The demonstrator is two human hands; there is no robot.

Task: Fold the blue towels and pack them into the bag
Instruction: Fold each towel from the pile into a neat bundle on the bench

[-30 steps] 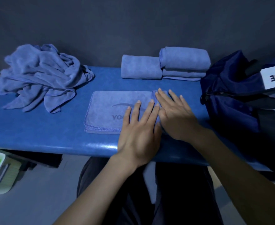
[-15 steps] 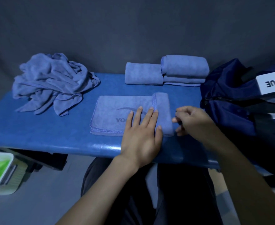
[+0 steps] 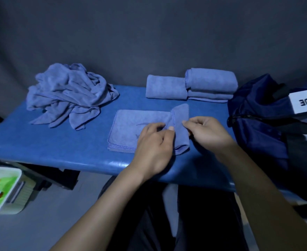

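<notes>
A blue towel (image 3: 129, 127) lies half folded in the middle of the blue table (image 3: 40, 147), its right end turned over into a band. My left hand (image 3: 154, 144) pinches that folded band from the left, fingers curled. My right hand (image 3: 205, 133) pinches the band from the right. A heap of unfolded blue towels (image 3: 67, 93) sits at the back left. Three folded towels (image 3: 190, 87) are at the back, two of them stacked. The dark blue bag (image 3: 268, 127) stands at the table's right end.
A grey backdrop hangs behind the table. On the floor at the lower left stands a white tray (image 3: 2, 189) with green contents. My legs are under the table's front edge.
My left hand went from lying flat on the towel to pinching the folded band. My right hand came in and took hold of the band, which now lifts slightly. The view shifted.
</notes>
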